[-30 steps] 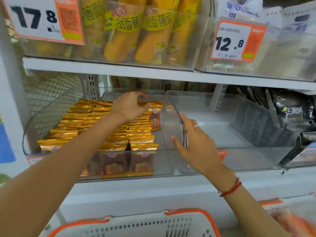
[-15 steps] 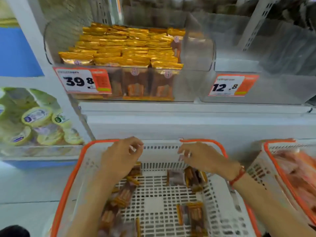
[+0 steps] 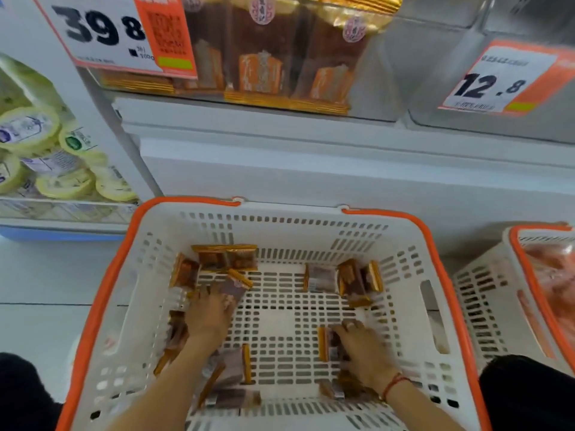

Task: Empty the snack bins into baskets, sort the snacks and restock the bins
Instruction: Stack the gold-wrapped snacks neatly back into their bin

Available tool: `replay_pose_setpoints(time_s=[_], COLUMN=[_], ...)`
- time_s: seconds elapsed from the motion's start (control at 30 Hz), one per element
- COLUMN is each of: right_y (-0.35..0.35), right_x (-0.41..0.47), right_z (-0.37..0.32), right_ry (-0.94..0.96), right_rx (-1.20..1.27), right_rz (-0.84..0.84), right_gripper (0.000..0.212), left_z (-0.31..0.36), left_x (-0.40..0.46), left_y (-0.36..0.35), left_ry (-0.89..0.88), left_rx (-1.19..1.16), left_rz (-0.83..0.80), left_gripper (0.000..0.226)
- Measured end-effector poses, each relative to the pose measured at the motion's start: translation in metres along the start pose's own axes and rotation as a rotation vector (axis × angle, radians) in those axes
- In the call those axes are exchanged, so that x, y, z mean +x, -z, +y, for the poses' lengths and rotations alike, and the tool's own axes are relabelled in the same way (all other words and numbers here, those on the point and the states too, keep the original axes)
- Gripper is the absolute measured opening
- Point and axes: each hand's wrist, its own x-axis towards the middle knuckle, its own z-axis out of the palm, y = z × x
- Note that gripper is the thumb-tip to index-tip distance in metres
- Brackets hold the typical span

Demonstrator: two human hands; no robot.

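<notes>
Head view shows me both hands down inside the white basket (image 3: 413,244) with orange rim: my left hand (image 3: 208,315) grasps a brown snack packet (image 3: 231,290) by the left wall, my right hand (image 3: 362,346) curls onto a packet with gold edge (image 3: 325,343) near the right wall. More packets (image 3: 357,279) line the far wall, leaving the perforated middle floor bare. Above stands the stocked snack bin (image 3: 280,57) with its 39.8 price tag (image 3: 109,35); a second basket (image 3: 497,306) sits just beside on the right.

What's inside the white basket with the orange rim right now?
The white basket holds scattered gold-edged snack packets, mostly along its left and right sides. Both hands are in it: left hand and right hand each rest on packets. What lies under the hands is covered.
</notes>
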Motion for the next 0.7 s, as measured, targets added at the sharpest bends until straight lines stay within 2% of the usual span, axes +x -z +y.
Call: replay_pose_setpoints(time_s=[0.13,0.23,0.3,0.37,0.43,0.5,0.57,0.63,0.7], right_y=[0.011,0.037,0.061,0.089,0.119,0.145,0.164,0.175,0.175], right_x=[0.000,-0.005,-0.009,-0.016,-0.022,-0.027,-0.031,-0.035,-0.036], right_z=[0.014,0.026,0.029,0.026,0.017,0.003,-0.013,-0.033,-0.055], right_ry=[-0.070,-0.060,-0.036,-0.012,-0.030,-0.039,-0.043,-0.020,-0.007], right_rx=[0.317,0.385,0.536,0.785,1.005,1.172,1.368,1.694,1.955], right_rz=[0.044,0.045,0.034,0.030,0.116,0.300,0.415,0.379,0.314], right_gripper=[0.065,0.034,0.020,0.010,0.013,0.013,0.011,0.017,0.023], left_z=[0.008,0.017,0.027,0.039,0.054,0.067,0.076,0.083,0.089], left_x=[-0.001,-0.008,-0.011,-0.010,-0.016,-0.026,-0.030,-0.034,-0.043], left_y=[-0.001,0.007,0.022,0.041,0.066,0.083,0.090,0.092,0.096], left_ry=[-0.033,0.038,0.102,0.172,0.243,0.247,0.220,0.147,0.087], left_rx=[-0.007,-0.155,-0.376,-0.796,-1.106,-1.185,-1.225,-1.280,-1.405], left_rz=[-0.038,-0.032,-0.100,-0.245,-0.390,-0.449,-0.430,-0.337,-0.288], left_gripper=[0.038,0.033,0.029,0.022,0.011,0.007,0.022,0.035,0.028])
